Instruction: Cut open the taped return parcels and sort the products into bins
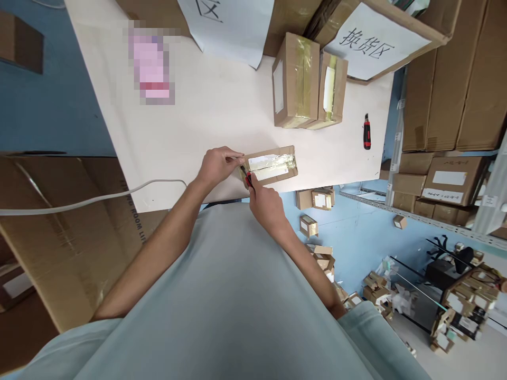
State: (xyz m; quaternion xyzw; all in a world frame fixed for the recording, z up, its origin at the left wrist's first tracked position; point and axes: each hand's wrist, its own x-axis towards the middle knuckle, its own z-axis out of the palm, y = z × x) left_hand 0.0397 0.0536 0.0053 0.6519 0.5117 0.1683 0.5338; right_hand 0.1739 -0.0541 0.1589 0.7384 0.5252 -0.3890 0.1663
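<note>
A small flat cardboard box (293,168) with white labels and shiny clear tape lies near the front edge of the white table. My right hand (266,199) is closed around a red and black utility knife (248,179), whose tip is at the box's left end. At that same end, my left hand (220,164) has its thumb and fingers pinched together by the box's upper left corner. What it pinches, if anything, is too small to make out.
Two taped boxes (296,79) stand behind, beside larger cartons with paper signs (368,45). Another red and black knife (367,132) lies right on the table (190,111). A pink blurred item (151,66) is back left; a white cable (99,199) crosses left.
</note>
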